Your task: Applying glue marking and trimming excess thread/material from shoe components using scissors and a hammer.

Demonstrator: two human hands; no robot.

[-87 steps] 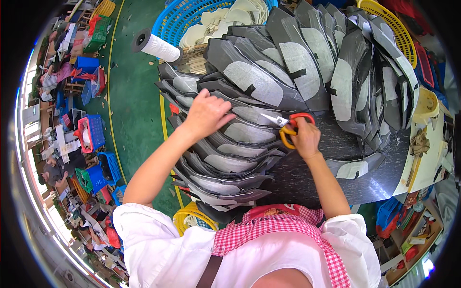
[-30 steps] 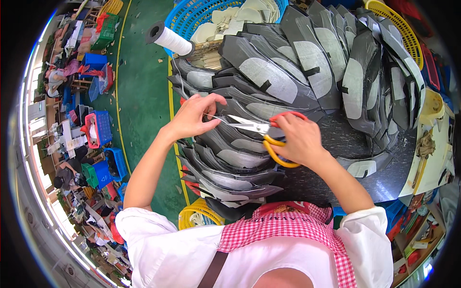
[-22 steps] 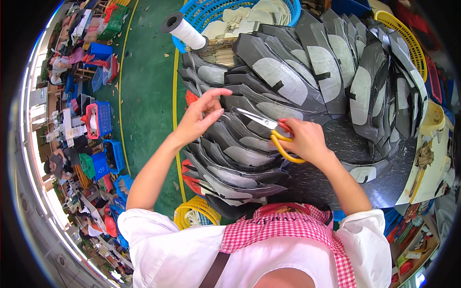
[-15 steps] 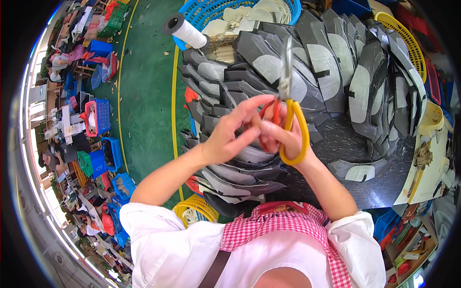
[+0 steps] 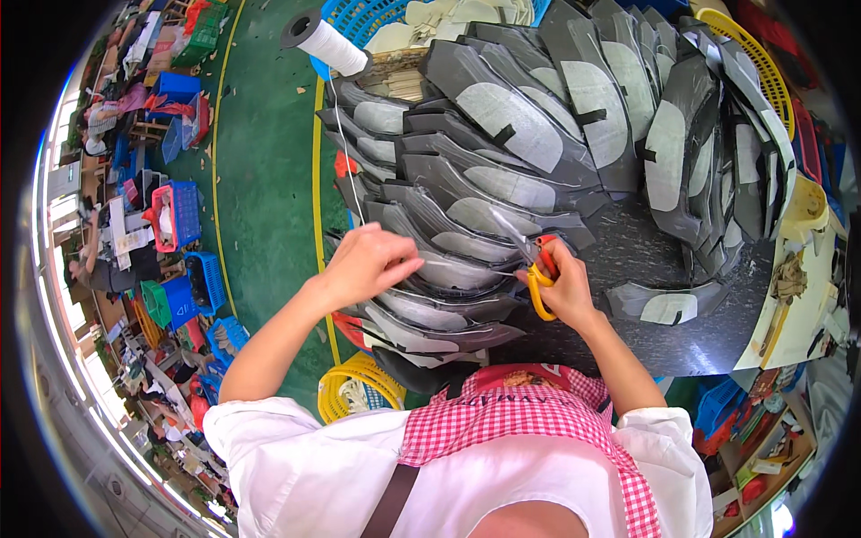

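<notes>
My left hand (image 5: 369, 262) is closed in a pinch on white thread (image 5: 349, 166), which runs down to it from a white spool (image 5: 330, 47) at the far left of the table. A length of the thread appears to stretch across to my right hand (image 5: 569, 280). That hand is closed around scissors (image 5: 536, 294) with red and yellow handles, their blades pointing up and left. Beneath both hands lie overlapping stacks of dark grey curved pieces (image 5: 439, 143) with light grey patches. Whether the right fingertips also pinch the thread is hard to make out.
Blue (image 5: 345, 11) and yellow (image 5: 762, 63) baskets stand behind the stacks. One stack of grey pieces (image 5: 668, 307) lies apart on the black tabletop (image 5: 619, 345). A yellow basket (image 5: 359, 368) sits below the left table edge, beside the green floor (image 5: 269, 179).
My hands have moved apart and nearer to me, the left one leftward, the right one rightward. The scissors have lowered and tilted left. Thread now shows running from spool to left hand.
</notes>
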